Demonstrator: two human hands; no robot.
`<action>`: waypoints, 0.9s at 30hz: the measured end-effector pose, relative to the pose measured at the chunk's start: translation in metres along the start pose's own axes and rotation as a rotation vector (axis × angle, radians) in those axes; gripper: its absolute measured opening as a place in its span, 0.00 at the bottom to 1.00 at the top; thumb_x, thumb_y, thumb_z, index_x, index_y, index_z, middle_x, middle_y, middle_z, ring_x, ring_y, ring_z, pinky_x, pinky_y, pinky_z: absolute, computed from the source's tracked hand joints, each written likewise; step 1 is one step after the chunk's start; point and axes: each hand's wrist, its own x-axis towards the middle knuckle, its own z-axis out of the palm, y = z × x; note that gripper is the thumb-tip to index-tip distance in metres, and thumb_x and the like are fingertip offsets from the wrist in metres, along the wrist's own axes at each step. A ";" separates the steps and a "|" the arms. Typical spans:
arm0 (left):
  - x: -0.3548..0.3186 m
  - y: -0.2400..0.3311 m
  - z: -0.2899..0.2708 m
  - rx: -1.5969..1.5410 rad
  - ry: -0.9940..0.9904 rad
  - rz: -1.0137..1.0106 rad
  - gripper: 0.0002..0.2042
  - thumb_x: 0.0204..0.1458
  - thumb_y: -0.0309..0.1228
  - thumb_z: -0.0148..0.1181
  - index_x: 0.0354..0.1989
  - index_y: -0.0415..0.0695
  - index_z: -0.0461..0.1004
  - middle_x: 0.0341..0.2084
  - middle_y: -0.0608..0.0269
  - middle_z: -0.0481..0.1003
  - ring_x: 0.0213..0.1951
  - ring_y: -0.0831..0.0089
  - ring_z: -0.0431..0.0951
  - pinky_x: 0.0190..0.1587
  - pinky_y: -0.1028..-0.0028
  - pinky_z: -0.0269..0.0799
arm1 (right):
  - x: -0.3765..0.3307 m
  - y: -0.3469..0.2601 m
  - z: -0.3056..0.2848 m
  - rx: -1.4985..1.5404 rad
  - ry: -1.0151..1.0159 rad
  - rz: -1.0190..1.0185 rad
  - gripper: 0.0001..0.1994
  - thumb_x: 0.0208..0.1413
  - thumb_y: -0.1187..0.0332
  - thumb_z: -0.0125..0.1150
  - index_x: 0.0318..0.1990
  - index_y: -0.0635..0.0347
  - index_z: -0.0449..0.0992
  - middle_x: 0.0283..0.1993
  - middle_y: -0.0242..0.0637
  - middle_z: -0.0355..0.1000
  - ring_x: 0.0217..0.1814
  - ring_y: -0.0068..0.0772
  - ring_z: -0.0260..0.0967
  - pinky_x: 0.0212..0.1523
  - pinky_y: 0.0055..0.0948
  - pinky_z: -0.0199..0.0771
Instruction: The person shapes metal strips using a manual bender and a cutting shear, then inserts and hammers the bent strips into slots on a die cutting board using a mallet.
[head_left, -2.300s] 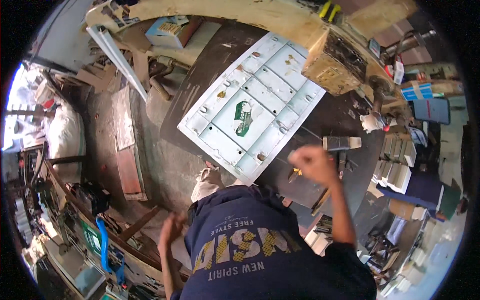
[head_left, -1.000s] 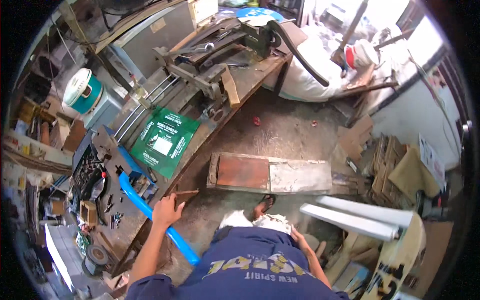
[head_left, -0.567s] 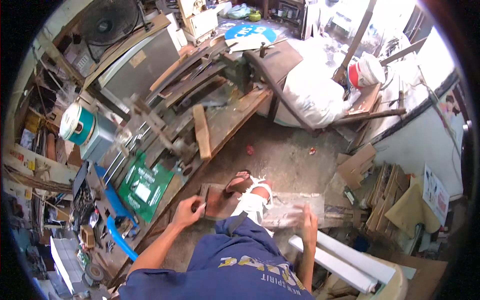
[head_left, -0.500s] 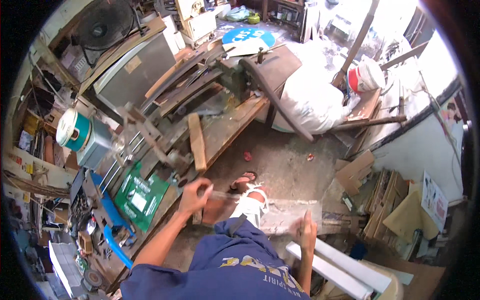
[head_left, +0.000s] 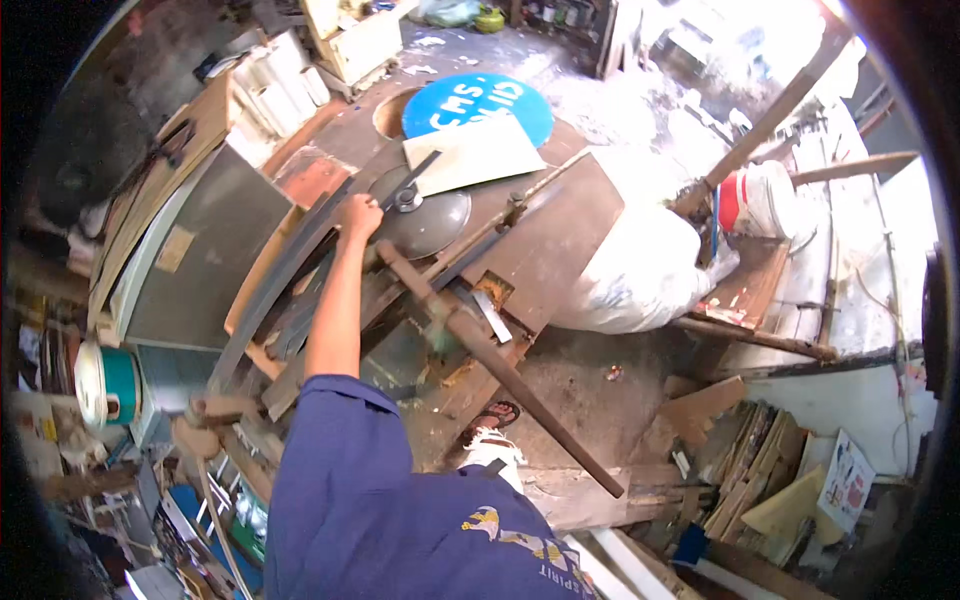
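My left hand (head_left: 358, 216) reaches far forward over the cluttered workbench, its fingers closed round a thin dark flat bar (head_left: 418, 171). One end of the bar sticks out past the fingers toward a grey domed disc (head_left: 440, 222); the rest is partly hidden by hand and forearm. Beside my wrist lie long dark strips (head_left: 262, 318), slanting down to the left. Right of my forearm, a thick brown rod (head_left: 530, 390) runs across a bench vise (head_left: 438, 325) and overhangs the bench edge. My right hand is out of the picture.
Beyond the bench lies a blue round board (head_left: 478, 98) under a pale sheet (head_left: 472, 155). A white sack (head_left: 640, 265) and a red-and-white bucket (head_left: 755, 200) stand right. Wood scraps (head_left: 755, 470) pile lower right. A grey panel (head_left: 200, 245) leans left, near a teal-and-white container (head_left: 108, 383).
My view has shifted forward along the bench. My left hand has gone from above the near bench edge out to the dark bar and closed on it. My right hand has left the picture.
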 end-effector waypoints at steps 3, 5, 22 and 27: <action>0.033 -0.032 0.031 0.276 -0.279 -0.056 0.15 0.46 0.46 0.67 0.33 0.47 0.85 0.32 0.53 0.82 0.37 0.52 0.82 0.42 0.58 0.76 | -0.008 -0.025 -0.010 -0.052 -0.025 0.009 0.16 0.46 0.79 0.51 0.43 0.70 0.75 0.38 0.43 0.77 0.40 0.38 0.74 0.46 0.33 0.71; 0.036 -0.024 0.034 -0.087 -0.246 -0.001 0.14 0.41 0.39 0.75 0.31 0.42 0.84 0.26 0.55 0.82 0.29 0.64 0.82 0.35 0.66 0.75 | -0.015 -0.038 -0.006 -0.052 -0.029 0.031 0.23 0.41 0.84 0.53 0.49 0.72 0.77 0.42 0.46 0.80 0.45 0.41 0.78 0.52 0.34 0.75; -0.027 0.300 -0.180 -1.425 -0.098 0.206 0.13 0.59 0.23 0.60 0.51 0.36 0.72 0.39 0.55 0.79 0.39 0.70 0.82 0.46 0.67 0.81 | 0.016 -0.273 -0.058 0.363 0.442 -0.194 0.14 0.67 0.72 0.50 0.56 0.69 0.73 0.55 0.45 0.75 0.57 0.36 0.73 0.58 0.31 0.72; -0.202 0.401 -0.171 -1.754 -0.722 0.215 0.20 0.61 0.22 0.56 0.60 0.35 0.61 0.47 0.52 0.74 0.46 0.63 0.79 0.57 0.53 0.75 | -0.059 -0.394 -0.112 0.635 0.260 -0.392 0.23 0.60 0.67 0.63 0.61 0.63 0.70 0.53 0.45 0.76 0.55 0.34 0.75 0.56 0.33 0.74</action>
